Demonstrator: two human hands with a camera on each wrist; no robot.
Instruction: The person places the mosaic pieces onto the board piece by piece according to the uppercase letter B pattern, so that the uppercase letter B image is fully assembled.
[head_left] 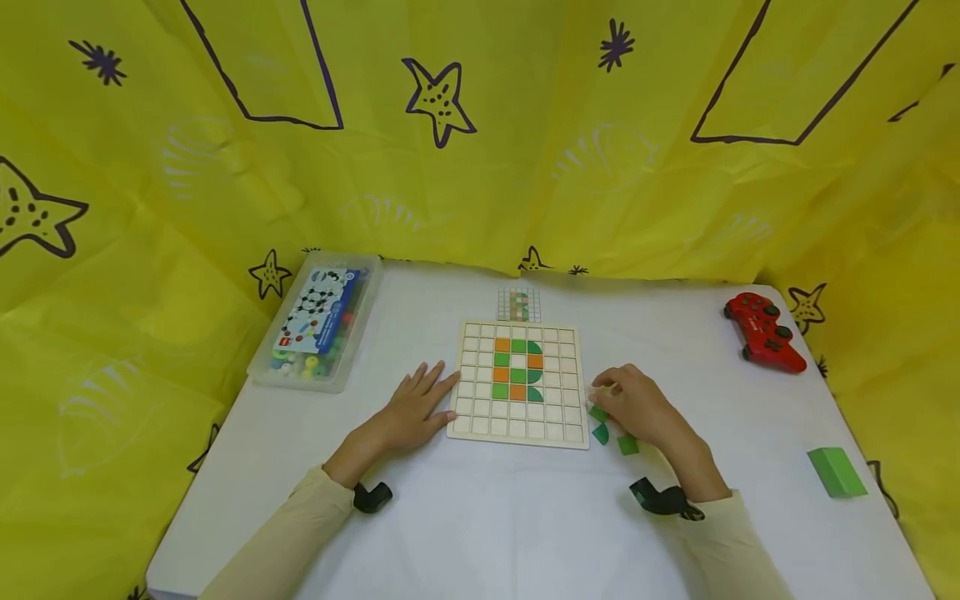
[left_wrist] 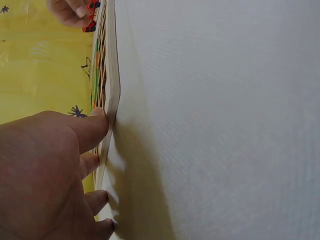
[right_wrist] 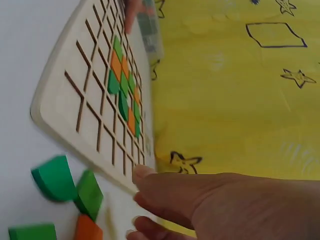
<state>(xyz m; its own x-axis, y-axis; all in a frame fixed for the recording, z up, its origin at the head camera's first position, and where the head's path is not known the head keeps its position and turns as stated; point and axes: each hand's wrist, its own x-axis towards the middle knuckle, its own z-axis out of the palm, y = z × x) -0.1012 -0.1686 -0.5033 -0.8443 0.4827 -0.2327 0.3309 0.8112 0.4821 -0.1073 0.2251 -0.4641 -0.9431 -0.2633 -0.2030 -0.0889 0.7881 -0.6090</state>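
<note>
A wooden grid board lies on the table, holding green, orange and dark green tiles in a letter-like pattern. My left hand rests at its left side, fingers spread and fingertips touching the edge; the left wrist view shows the thumb against the rim. My right hand is beside the board's right edge, fingers bent, with no piece visible between them. Below it lie a green square tile, a dark green curved tile and another green tile. An orange tile shows in the right wrist view.
A small pattern card lies behind the board. At the left is a clear plastic box of colourful parts. A red game controller and a green block are on the right. Yellow curtain surrounds the table.
</note>
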